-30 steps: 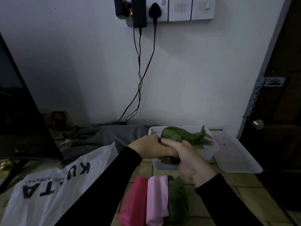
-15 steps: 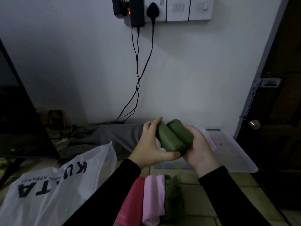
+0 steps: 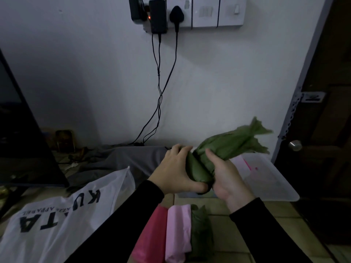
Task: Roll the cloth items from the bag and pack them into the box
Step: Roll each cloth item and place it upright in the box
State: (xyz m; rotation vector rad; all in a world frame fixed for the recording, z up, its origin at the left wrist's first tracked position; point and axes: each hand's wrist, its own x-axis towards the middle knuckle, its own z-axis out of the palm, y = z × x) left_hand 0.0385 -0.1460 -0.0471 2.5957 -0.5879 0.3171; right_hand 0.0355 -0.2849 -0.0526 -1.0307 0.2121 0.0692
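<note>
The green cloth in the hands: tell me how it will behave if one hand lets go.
The green cloth looks soft and floppy: its free end fans out loose past the right hand. The rolled part between that hand and the left hand would probably unroll, since only their grip seems to keep it tight. It seems light.

Dim room in a home, tiled floor (image 3: 247, 211), white wall with switches and loaded sockets (image 3: 186, 14), charger cables (image 3: 159, 88) trailing down, dark TV screen (image 3: 22, 130) at left, wooden door (image 3: 326, 111) with round knob (image 3: 295, 145)
</note>
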